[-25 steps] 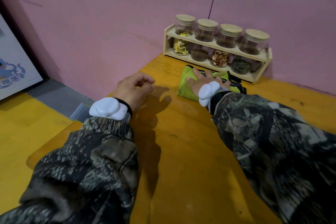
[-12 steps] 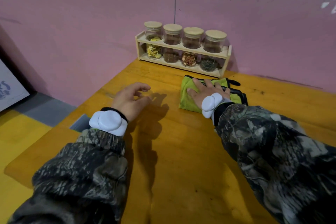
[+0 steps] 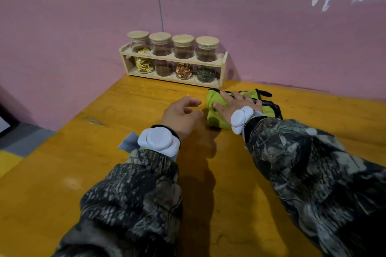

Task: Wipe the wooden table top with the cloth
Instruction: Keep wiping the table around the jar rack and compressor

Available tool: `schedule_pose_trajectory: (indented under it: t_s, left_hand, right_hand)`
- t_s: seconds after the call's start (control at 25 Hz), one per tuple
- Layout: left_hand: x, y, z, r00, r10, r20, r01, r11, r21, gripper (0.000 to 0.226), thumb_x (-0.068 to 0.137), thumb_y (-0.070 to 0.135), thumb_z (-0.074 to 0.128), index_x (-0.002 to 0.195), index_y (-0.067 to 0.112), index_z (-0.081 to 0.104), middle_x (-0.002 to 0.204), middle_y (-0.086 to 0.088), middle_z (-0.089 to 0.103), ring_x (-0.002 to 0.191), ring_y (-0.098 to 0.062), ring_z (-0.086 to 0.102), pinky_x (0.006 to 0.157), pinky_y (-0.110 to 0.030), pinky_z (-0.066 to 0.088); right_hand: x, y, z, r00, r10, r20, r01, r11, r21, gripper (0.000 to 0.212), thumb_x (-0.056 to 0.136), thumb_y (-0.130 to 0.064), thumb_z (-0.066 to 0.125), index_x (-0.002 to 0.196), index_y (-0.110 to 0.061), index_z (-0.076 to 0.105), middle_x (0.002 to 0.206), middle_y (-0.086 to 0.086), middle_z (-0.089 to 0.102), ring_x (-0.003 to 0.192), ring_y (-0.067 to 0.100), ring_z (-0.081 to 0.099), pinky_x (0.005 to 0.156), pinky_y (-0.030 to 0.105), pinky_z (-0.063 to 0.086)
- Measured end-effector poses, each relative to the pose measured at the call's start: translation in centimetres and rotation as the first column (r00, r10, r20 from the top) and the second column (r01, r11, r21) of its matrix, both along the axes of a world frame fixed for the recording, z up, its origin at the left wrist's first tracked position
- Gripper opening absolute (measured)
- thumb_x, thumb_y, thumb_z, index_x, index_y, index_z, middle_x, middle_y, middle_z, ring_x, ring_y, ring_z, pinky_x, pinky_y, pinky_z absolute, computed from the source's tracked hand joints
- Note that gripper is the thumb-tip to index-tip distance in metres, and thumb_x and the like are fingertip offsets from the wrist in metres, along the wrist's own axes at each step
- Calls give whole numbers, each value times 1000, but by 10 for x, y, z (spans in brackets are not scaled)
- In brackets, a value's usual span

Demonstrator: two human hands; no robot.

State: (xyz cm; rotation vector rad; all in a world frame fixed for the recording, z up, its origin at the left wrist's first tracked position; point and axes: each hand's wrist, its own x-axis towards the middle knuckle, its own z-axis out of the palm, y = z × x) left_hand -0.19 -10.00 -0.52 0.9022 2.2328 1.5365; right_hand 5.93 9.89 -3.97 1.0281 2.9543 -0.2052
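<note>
Only the head view to go on, so here's what I've got. The cloth (image 3: pixel 216 120) (green, black trim, folded up) sits at the far side of the wooden table top (image 3: pixel 100 162), just in front of the right end of the spice rack (image 3: pixel 173 62) that stands against the pink wall (image 3: pixel 292 44). My right hand (image 3: pixel 236 104) is flat on top of it, fingers spread and pressing down, not bunching or pinching the fabric. My left hand (image 3: pixel 179 117) is just beside the cloth's left edge, fingers loosely curled with nothing in them; can't tell if it's actually resting on the wood or hovering. What matters for the next stroke: the cloth's long axis runs left to right, roughly parallel to the wall, and it's out ahead of both arms near full reach. So nearly all the bare wood lies toward me and to either side. I'd say the right hand does the work, dragging back toward my body, keeping off the rack.
</note>
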Motion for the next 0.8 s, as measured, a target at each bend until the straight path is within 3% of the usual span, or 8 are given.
schedule_pose_trajectory:
  t_s: [0.12, 0.28, 0.4, 0.56, 0.8]
  left_hand:
    - [13, 32, -8, 999, 7, 42, -9, 1000, 29, 20, 80, 23, 61, 90, 40, 60, 97, 20, 60, 93, -7, 57, 74, -25, 43]
    - [16, 46, -15, 984, 125, 128, -144, 978, 153, 17, 78, 22, 63, 80, 39, 61, 92, 18, 63, 86, -3, 59, 79, -31, 49]
    - [11, 46, -21, 972, 139, 187, -179, 960, 214, 13, 74, 29, 62, 78, 41, 64, 94, 15, 64, 88, -14, 61, 82, -40, 53]
    - [8, 45, -24, 976, 123, 179, -159, 966, 202, 15, 68, 36, 61, 80, 43, 65, 95, 16, 65, 91, -18, 63, 85, -44, 53]
    - [8, 46, -24, 981, 108, 160, -136, 975, 178, 17, 68, 34, 60, 81, 45, 64, 96, 19, 64, 91, -17, 63, 85, -43, 53]
  right_hand:
    - [3, 26, 1, 1000, -23, -20, 23, 1000, -2, 73, 89, -78, 20, 153, -43, 11, 165, -2, 12, 149, 34, 8, 112, 68, 3]
    - [-3, 44, 1, 999, -25, -25, 25, 1000, 16, 75, 89, -78, 19, 153, -40, 13, 165, -4, 14, 149, 34, 9, 112, 69, 4]
    - [-9, 57, 0, 999, 3, -45, -1, 1000, 28, 70, 90, -76, 21, 151, -41, 18, 163, -5, 19, 148, 33, 13, 111, 69, 6]
    - [-17, 80, 6, 995, 98, -20, -98, 995, 6, 68, 90, -76, 23, 150, -45, 21, 162, -13, 18, 148, 29, 16, 112, 66, 10]
    - [-20, 90, 5, 993, 109, -46, -109, 994, 14, 64, 90, -74, 24, 148, -49, 24, 161, -13, 23, 145, 29, 18, 112, 61, 14]
